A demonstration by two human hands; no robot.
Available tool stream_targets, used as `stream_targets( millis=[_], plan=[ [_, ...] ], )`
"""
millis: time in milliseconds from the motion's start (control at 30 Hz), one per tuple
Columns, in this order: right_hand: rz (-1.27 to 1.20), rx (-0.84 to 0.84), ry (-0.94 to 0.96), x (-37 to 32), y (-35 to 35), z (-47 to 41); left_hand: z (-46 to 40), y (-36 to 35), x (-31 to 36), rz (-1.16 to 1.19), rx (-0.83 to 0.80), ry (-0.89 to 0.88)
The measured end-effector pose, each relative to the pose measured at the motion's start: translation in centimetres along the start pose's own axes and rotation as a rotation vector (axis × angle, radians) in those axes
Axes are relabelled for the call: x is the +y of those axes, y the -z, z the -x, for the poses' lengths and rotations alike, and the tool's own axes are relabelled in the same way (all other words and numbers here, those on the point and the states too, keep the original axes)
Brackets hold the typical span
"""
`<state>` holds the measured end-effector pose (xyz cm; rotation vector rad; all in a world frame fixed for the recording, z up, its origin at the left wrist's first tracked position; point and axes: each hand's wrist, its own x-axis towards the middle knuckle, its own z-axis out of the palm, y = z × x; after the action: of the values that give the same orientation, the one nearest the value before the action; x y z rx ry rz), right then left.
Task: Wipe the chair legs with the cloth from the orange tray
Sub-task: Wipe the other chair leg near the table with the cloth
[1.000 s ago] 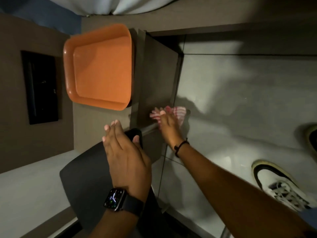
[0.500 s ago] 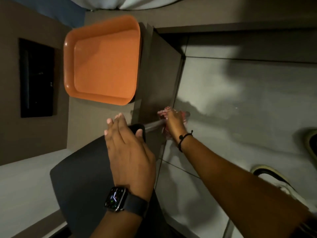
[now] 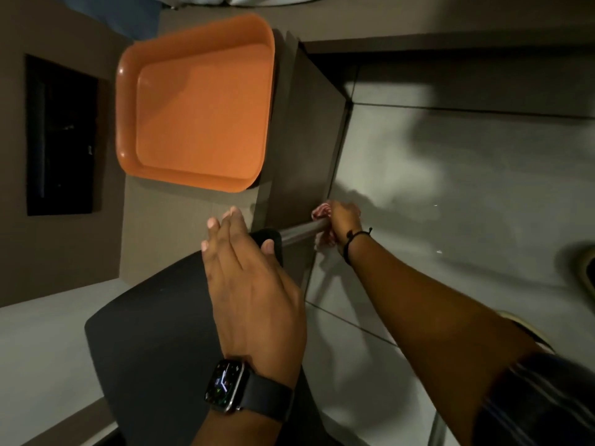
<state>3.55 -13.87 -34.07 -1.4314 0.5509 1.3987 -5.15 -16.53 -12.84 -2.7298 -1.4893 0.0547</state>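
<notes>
My right hand (image 3: pixel 345 220) is closed around a red-and-white striped cloth (image 3: pixel 322 211), wrapped over a grey metal chair leg (image 3: pixel 299 234) low near the floor. The cloth shows above and below the hand. My left hand (image 3: pixel 248 278), wearing a smartwatch, rests flat with fingers apart on the black chair seat (image 3: pixel 154 333), its thumb at the seat's far edge. The orange tray (image 3: pixel 199 104) lies bare on the brown desk, beyond the left hand.
A brown desk (image 3: pixel 180 217) with a side panel (image 3: pixel 306 133) stands beside the chair. A black rectangular device (image 3: pixel 61 133) lies at its left. Light grey floor tiles (image 3: pixel 450 175) spread to the right. A shoe (image 3: pixel 582 268) shows at the right edge.
My right hand has gone from a flat hand with the cloth spread to a closed grip around the chair leg. The left hand stays on the seat.
</notes>
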Motion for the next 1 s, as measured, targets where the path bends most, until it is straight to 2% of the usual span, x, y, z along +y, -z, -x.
stream_targets(
  millis=[67,133,200,267,333,467,600,700,800,867,1000],
  plan=[
    [-0.102,-0.050,0.033,0.7,-1.3,3.6,0.0,0.2,0.1,-0.004,-0.006,0.007],
    [-0.170,-0.177,0.100,1.2,-2.3,9.5,-0.1,0.5,0.3,0.007,-0.018,0.018],
    [-0.161,-0.310,0.152,0.9,-2.6,13.6,-0.1,0.5,0.4,0.020,-0.029,0.032],
    [-0.086,-0.366,0.183,0.6,-2.4,14.1,-0.1,0.5,0.2,0.033,-0.026,0.033],
    [0.060,-0.284,0.242,-0.2,-2.7,12.6,-0.1,0.4,0.0,0.056,-0.022,0.031],
    [0.007,-0.164,0.028,-0.1,-3.3,5.2,-0.1,0.2,-0.1,0.046,-0.016,0.041],
    [0.236,-0.144,-0.073,0.6,-0.7,-3.8,0.0,0.1,0.0,0.048,-0.002,0.029],
    [0.176,-0.077,-0.051,1.3,0.7,-7.2,0.0,-0.1,-0.3,0.043,0.014,0.052],
    [0.134,-0.126,-0.049,1.1,1.3,-4.7,-0.1,0.2,0.0,0.024,0.007,0.049],
    [0.096,-0.241,0.121,1.0,1.1,0.2,-0.2,0.4,0.2,0.013,-0.021,0.041],
    [0.018,-0.362,0.389,1.4,-0.3,12.2,-0.1,0.8,0.5,0.023,-0.054,0.035]
  ],
)
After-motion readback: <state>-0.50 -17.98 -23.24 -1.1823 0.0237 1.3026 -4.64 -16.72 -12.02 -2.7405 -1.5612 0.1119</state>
